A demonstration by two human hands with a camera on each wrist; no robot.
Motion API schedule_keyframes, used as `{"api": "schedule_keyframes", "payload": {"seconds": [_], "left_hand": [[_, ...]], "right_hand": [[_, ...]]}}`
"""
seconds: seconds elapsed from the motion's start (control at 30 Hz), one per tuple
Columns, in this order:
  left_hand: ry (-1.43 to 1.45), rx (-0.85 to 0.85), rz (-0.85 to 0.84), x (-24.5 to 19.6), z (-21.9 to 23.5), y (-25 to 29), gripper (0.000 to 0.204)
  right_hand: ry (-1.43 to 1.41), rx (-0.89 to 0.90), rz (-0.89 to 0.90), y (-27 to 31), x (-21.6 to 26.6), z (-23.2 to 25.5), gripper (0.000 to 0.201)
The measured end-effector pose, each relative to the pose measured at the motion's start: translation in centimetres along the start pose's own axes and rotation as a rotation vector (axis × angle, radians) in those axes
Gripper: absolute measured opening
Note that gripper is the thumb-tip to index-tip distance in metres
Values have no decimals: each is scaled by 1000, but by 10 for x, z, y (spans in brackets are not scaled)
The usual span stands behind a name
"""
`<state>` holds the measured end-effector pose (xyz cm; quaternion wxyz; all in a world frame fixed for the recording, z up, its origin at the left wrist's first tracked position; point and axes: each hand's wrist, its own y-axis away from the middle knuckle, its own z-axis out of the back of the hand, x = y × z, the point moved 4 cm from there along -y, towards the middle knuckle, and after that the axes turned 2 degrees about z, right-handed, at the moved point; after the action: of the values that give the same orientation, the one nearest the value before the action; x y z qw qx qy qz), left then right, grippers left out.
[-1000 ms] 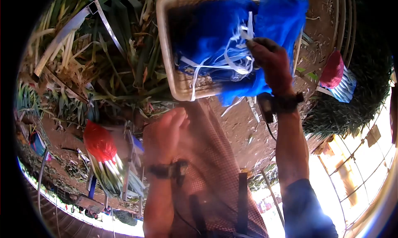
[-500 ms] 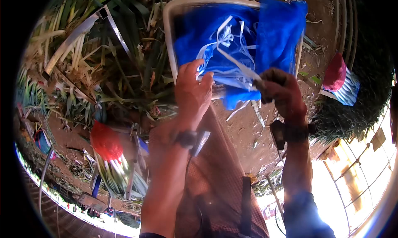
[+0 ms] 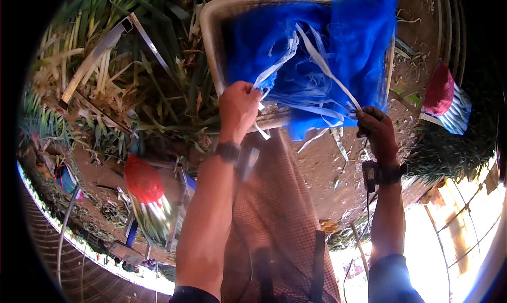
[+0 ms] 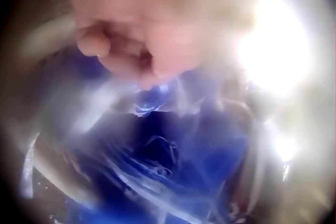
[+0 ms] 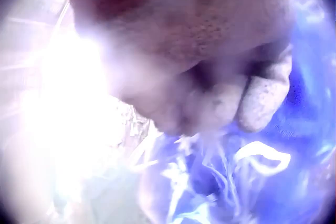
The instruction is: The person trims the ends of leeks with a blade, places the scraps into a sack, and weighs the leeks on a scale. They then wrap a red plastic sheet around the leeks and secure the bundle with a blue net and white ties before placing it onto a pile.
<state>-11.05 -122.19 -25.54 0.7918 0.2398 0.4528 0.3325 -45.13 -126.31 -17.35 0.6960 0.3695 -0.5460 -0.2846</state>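
Observation:
Over the near left corner of the basket, my left hand (image 3: 237, 106) pinches a bunch of white plastic strips (image 3: 282, 61) with a bit of blue in it. In the left wrist view its fingers (image 4: 126, 64) are curled at the strips. My right hand (image 3: 378, 131), at the near right, pinches the end of a long white strip (image 3: 323, 62) that runs back into the basket. Other pale strips (image 3: 311, 103) stretch across between the two hands. Beneath them a blue plastic sheet (image 3: 364, 39) lines the light plastic basket (image 3: 208, 41) and hangs over its near rim.
Leeks (image 3: 100, 65) lie piled at the left by a metal frame (image 3: 150, 41). A red-wrapped leek bundle (image 3: 143, 181) stands nearer. Another bundle with a dark red wrap (image 3: 439, 91) lies at the right. A checked apron (image 3: 274, 197) covers my lap, above the soil floor (image 3: 317, 171).
My left hand has come forward from over the apron to the basket and taken hold of strips. The right hand has drawn a strip from the pile toward the near right.

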Motion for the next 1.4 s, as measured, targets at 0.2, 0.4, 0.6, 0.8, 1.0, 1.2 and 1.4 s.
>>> {"api": "schedule_keyframes", "payload": {"seconds": [0.2, 0.4, 0.6, 0.8, 1.0, 1.2, 1.4], "left_hand": [[395, 267, 242, -7, 2, 52, 17], [946, 404, 129, 49, -76, 66, 5], [1473, 453, 330, 35, -94, 86, 22], [694, 223, 49, -15, 25, 115, 47], [825, -28, 67, -6, 103, 143, 47], [1346, -4, 208, 70, 131, 209, 47], [1614, -354, 723, 123, 170, 232, 28]], "right_hand": [[554, -341, 322, 10, 61, -24, 46], [818, -48, 616, -21, 118, -172, 49], [1289, 103, 498, -106, 62, -216, 40], [1, 273, 164, -11, 110, -162, 23], [176, 492, 588, 70, 152, -197, 14], [735, 815, 865, 153, 118, -323, 13], [962, 1016, 754, 184, 37, -380, 16]]}}
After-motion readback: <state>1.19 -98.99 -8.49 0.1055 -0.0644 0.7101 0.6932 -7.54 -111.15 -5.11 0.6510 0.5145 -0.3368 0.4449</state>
